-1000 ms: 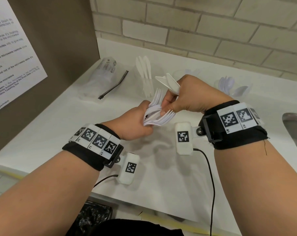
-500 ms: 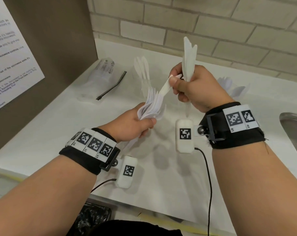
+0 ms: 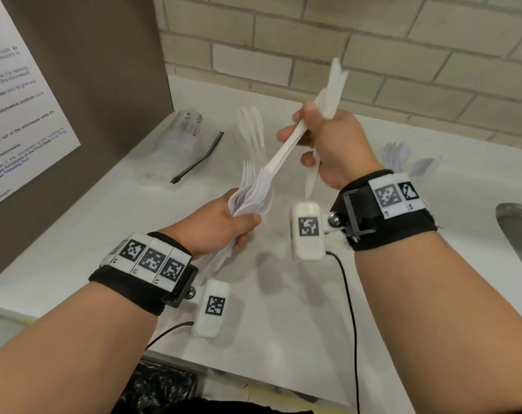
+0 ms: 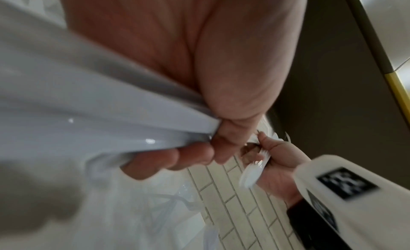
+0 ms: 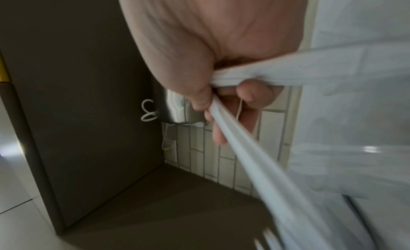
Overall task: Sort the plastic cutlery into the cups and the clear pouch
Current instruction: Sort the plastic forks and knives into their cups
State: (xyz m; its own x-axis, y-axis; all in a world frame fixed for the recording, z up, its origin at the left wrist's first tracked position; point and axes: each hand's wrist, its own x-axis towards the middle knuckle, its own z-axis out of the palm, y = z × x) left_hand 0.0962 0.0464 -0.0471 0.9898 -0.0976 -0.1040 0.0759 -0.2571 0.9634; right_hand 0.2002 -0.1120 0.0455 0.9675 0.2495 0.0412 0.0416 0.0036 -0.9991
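Left hand (image 3: 220,224) grips a fanned bunch of white plastic forks (image 3: 252,189) above the white countertop (image 3: 74,222). Right hand (image 3: 333,153) clamps several upright white plastic knives (image 3: 333,88) in its fist while thumb and fingers pinch one white fork handle (image 3: 286,150) that touches the bunch. Behind: clear zip pouch (image 3: 179,144) lying flat at left, clear cup holding knives (image 3: 250,127), clear cup holding spoons (image 3: 403,156) at right.

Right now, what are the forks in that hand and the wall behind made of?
The forks in the left hand look like thin white plastic, smooth and slightly shiny, with light glinting on them in the left wrist view. The wall looks like pale glazed tile or painted brick, judging by its grid of grout lines; which one is hard to tell.
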